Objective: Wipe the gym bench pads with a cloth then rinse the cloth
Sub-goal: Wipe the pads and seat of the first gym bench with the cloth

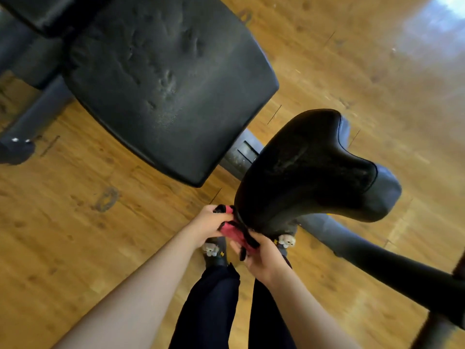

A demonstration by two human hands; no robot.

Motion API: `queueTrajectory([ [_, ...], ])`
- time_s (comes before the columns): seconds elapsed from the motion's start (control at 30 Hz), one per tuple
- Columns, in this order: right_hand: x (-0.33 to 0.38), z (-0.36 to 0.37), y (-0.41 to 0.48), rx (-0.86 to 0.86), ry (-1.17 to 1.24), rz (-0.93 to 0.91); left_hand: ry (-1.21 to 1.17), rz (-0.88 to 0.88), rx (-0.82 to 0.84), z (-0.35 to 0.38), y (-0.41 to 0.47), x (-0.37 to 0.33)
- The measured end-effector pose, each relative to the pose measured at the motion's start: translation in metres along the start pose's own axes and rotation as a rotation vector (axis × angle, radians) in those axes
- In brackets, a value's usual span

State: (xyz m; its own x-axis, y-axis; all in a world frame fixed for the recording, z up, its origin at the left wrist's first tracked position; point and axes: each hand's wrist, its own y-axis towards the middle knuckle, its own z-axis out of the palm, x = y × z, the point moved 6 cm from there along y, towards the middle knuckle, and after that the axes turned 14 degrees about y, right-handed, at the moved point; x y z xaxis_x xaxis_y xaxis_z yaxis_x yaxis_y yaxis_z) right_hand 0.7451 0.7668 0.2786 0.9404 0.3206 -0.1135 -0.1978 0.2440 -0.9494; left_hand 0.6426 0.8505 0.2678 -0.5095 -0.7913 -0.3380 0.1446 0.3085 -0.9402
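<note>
Both hands pinch a pink cloth point(232, 231) between them, left hand point(210, 222) and right hand point(260, 255) curled, against the smaller black pad's point(302, 167) near edge.

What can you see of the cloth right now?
The cloth is pink with some black, a soft fabric bunched into a narrow, crumpled strip. It is held in the air between both hands: the left hand grips its upper end and the right hand its lower end. It sits at the near edge of the smaller black pad and seems to touch it. Whether it is wet cannot be told.
</note>
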Motion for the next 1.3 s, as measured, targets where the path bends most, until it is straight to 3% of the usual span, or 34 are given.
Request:
queueTrajectory([
  [0.2,0.004,-0.007,-0.007,-0.040,0.242,-0.040,0.175,0.062,-0.039,0.001,0.003,-0.019],
  [0.33,0.007,-0.010,-0.042,-0.031,0.342,-0.069,0.097,0.134,0.020,0.016,-0.020,-0.023],
  [0.5,0.007,0.002,-0.041,-0.166,0.380,-0.100,0.011,0.065,-0.108,0.020,-0.025,-0.021],
  [0.67,0.026,0.012,-0.062,-0.155,0.498,-0.133,-0.041,0.076,-0.144,0.039,-0.043,-0.043],
  [0.83,0.075,0.011,-0.073,-0.156,0.479,-0.279,-0.071,0.173,-0.179,0.069,-0.056,-0.088],
  [1.03,0.065,0.006,-0.069,-0.179,0.508,-0.259,0.157,0.247,-0.360,0.071,-0.072,-0.079],
  [1.3,0.105,0.005,-0.114,-0.096,0.469,-0.416,-0.034,0.329,-0.248,0.107,-0.089,-0.102],
])
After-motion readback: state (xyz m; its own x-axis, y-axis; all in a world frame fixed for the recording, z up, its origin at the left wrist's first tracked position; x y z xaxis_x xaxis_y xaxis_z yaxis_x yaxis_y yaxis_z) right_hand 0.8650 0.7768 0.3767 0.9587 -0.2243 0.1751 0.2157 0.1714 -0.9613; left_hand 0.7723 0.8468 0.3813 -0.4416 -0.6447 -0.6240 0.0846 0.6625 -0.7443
